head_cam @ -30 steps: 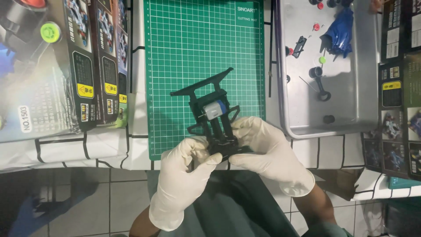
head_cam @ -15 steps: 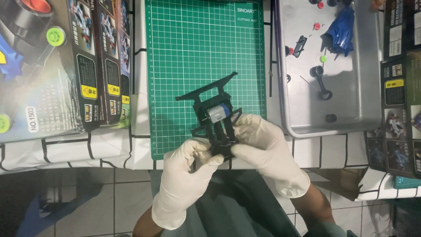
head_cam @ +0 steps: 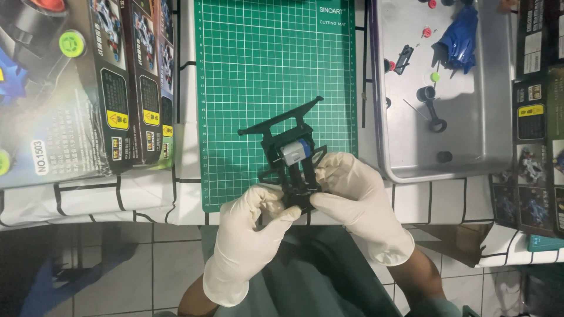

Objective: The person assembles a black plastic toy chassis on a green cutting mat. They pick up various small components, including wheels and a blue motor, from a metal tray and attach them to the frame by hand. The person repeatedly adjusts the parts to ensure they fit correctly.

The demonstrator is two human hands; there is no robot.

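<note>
Between both gloved hands, the black toy-car chassis (head_cam: 291,161) with its small silver motor (head_cam: 295,151) sits pinched: left hand (head_cam: 254,232) at seven o'clock, right hand (head_cam: 352,196) at four. Since a second ago it has barely shifted over the green cutting mat (head_cam: 258,70), suggesting fitting continues. Loose parts lie in the metal tray (head_cam: 470,158) at two o'clock.

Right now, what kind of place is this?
Likely a hobby workbench for model-car kits: a green cutting mat, a metal tray of small parts, and kit boxes alongside. Both gloved hands, left and right, hold a black chassis.
</note>
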